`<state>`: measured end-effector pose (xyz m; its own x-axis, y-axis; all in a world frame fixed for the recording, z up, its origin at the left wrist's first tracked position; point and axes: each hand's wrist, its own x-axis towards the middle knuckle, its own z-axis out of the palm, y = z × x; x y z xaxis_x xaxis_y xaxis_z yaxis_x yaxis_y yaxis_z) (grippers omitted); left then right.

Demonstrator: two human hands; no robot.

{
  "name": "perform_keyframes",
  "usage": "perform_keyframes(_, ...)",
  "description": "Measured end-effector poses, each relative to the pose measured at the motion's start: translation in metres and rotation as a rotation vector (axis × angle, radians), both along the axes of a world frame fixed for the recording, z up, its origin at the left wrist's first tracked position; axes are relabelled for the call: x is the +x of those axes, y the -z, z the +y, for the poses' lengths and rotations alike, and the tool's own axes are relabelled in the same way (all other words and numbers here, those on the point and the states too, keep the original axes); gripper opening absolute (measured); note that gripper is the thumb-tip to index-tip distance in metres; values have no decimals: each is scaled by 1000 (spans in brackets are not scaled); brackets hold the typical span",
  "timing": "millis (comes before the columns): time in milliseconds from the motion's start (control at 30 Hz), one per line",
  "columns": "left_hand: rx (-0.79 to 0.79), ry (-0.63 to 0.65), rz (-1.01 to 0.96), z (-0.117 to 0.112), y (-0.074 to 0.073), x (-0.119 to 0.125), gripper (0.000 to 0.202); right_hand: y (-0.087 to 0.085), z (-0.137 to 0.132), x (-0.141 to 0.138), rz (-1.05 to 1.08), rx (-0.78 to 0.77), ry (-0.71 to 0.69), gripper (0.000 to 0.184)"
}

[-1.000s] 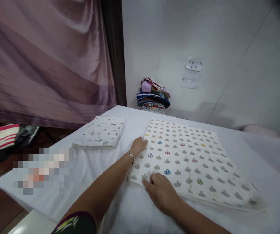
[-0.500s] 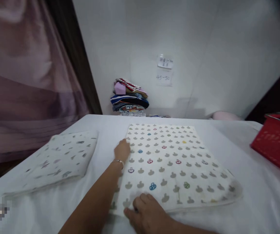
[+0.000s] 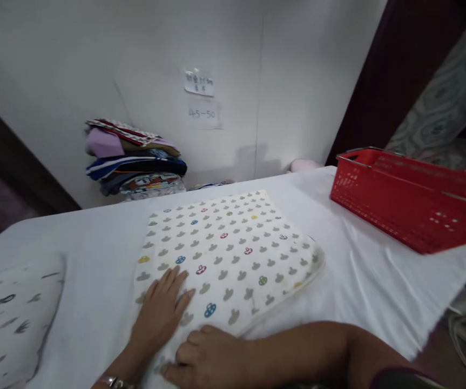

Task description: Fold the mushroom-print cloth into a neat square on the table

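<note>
A folded white cloth (image 3: 233,259) printed with grey and coloured mushrooms lies spread on the table, layered along its right and near sides. My left hand (image 3: 160,310) rests flat on its near left part, fingers stretched out, with a bracelet at the wrist. Close beside it, my right hand (image 3: 212,356) has its fingers curled at the near edge of the same cloth. The cloth under those fingertips is hidden by the hand. At the lower left lies another folded white cloth (image 3: 14,319) with dark leaf-like prints, apart from both hands.
A red plastic basket (image 3: 403,200) with a metal handle stands on the right of the white-covered table (image 3: 362,292). A stack of folded fabrics (image 3: 135,162) sits behind the table's far edge. Paper notes (image 3: 203,113) hang on the wall.
The view has swung right, bringing more of the red basket in. My left hand has come from the cloth's left edge nearer to me and now lies flat on it, next to my right hand.
</note>
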<state>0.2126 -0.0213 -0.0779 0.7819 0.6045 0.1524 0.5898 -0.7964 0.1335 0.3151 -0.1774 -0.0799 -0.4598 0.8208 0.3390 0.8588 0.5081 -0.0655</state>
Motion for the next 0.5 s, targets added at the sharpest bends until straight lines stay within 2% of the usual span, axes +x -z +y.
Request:
perform_keyframes(100, 2, -2, 0, 6, -1, 1, 54, -11, -5, 5, 23, -51, -5, 32)
perform_keyframes(200, -2, 1, -33, 9, -4, 2, 53, -16, -14, 24, 87, -92, -47, 30)
perform_keyframes(267, 11, 39, -80, 2, -6, 0, 51, -20, -29, 50, 163, -91, -70, 26)
perform_keyframes(333, 35, 138, -125, -14, -8, -5, 49, -26, -51, 86, 272, -42, -33, 21)
perform_keyframes(367, 46, 207, -142, -25, -8, -7, 48, -30, -65, 107, 343, 4, 27, 21)
perform_keyframes(433, 67, 337, -163, -51, -9, -10, 47, -37, -96, 153, 505, 98, 253, 22)
perform_keyframes(500, 84, 432, -170, -75, -10, -8, 48, -44, -126, 197, 761, 138, 615, 18)
